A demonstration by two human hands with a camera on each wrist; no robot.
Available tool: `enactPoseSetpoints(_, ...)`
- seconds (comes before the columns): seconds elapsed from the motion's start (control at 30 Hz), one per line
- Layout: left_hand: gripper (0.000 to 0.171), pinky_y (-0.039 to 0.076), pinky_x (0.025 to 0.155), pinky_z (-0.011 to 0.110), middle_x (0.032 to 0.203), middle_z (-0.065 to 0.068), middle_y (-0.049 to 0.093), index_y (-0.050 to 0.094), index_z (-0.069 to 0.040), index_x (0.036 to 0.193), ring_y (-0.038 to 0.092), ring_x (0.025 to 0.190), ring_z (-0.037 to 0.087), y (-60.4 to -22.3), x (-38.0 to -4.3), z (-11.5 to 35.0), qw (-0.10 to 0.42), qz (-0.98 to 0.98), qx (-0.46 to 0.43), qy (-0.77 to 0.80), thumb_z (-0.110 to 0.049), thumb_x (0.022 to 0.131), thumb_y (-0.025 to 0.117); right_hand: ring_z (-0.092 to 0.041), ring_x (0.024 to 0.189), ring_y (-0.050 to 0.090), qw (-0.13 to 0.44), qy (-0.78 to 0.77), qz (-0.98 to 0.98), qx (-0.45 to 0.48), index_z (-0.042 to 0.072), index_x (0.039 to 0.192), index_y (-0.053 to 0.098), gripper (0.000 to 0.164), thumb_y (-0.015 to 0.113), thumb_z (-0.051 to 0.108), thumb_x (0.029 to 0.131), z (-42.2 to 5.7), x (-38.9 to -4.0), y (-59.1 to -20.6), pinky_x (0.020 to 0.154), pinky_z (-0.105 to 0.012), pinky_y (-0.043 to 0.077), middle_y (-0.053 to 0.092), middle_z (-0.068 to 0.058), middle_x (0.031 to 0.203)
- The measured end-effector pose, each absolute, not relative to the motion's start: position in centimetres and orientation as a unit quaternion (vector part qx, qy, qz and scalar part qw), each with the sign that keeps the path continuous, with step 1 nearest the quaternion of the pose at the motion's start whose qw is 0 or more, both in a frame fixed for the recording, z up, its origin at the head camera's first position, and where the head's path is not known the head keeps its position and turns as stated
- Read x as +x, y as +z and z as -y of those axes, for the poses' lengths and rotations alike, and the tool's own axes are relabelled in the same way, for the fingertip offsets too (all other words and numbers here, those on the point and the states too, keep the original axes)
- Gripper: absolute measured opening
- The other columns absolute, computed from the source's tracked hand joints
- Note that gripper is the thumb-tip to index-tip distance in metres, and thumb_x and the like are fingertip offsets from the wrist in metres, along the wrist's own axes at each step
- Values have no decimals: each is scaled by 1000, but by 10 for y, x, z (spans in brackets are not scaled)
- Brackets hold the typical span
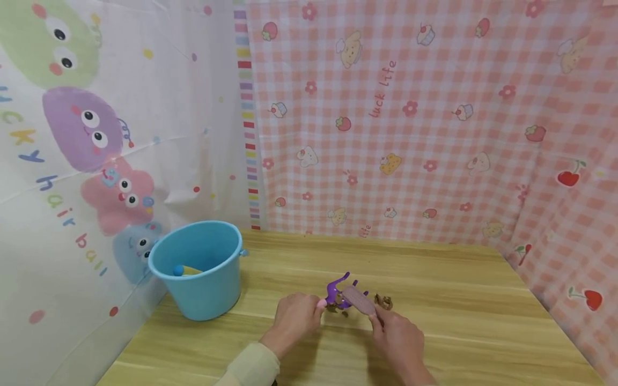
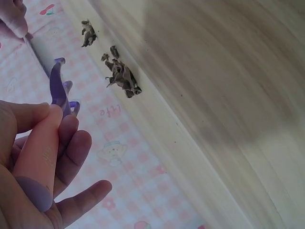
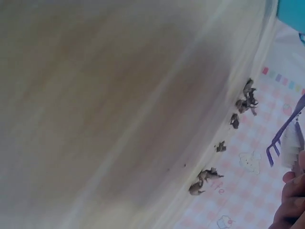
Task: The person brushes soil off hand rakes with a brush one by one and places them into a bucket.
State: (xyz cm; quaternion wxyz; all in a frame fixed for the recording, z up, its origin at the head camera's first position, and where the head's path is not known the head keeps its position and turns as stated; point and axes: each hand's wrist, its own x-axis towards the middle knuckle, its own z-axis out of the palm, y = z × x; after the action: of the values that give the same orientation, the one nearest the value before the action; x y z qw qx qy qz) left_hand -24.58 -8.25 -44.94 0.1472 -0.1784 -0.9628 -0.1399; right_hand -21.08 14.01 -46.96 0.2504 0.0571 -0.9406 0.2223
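My left hand (image 1: 295,316) grips the pink handle (image 2: 42,138) of a small rake (image 1: 332,291) with a purple head. The rake's head is held above the table, its prongs pointing away from my wrist. In my right hand (image 1: 402,335) is a brush (image 1: 358,300) with a mauve back; pale bristles (image 3: 289,147) show in the right wrist view. The brush lies against or very close to the rake's prongs; contact cannot be made out. Beneath them, brown, shrivelled dry leaf pieces (image 2: 123,76) lie on the wood, with another clump (image 1: 384,302) by my right hand.
A blue bucket (image 1: 200,300) stands at the left of the wood-grain table (image 1: 463,289), holding a yellow thing with a blue end (image 1: 185,270). Printed cloths hang behind the table, a white one (image 1: 193,123) at left and a pink checked one (image 1: 386,134) at the back and right.
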Motion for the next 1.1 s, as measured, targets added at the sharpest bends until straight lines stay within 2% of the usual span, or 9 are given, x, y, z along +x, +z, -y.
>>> enactPoseSetpoints(0.27,38,36,47,29,53,-7,42,54,-20,62,41,50,10,-451,-247,87,149,963,-176,-141,-34,97,62,-30,58,63,257,181,948,53,13,103,74,17,72,21,88,-152,-216,-473,44,-45,43,67,-7,74)
enactPoseSetpoints(0.57,39,34,47,27,51,-8,39,52,-19,61,38,48,9,-450,-246,84,154,960,-181,-147,-31,97,62,-25,56,62,303,205,928,74,13,112,75,27,75,23,87,-143,-215,-471,43,-39,41,71,-7,79)
enactPoseSetpoints(0.73,38,37,49,29,53,-7,41,54,-19,64,42,50,11,-447,-245,85,150,963,-166,-148,-33,99,59,-24,57,62,278,204,937,66,14,111,75,25,75,23,87,-144,-214,-473,44,-39,42,70,-6,78)
enactPoseSetpoints(0.87,36,39,49,32,54,-6,44,58,-18,66,44,52,12,-445,-246,88,154,964,-160,-149,-33,99,60,-27,61,65,253,202,945,52,13,111,75,25,74,24,88,-149,-213,-473,44,-40,42,73,-10,82)
enactPoseSetpoints(1.1,35,40,50,30,55,-7,45,63,-17,68,44,51,11,-446,-248,92,154,964,-151,-158,-33,99,59,-17,54,52,230,201,952,30,13,112,75,26,71,26,90,-156,-213,-470,43,-36,38,71,-10,79)
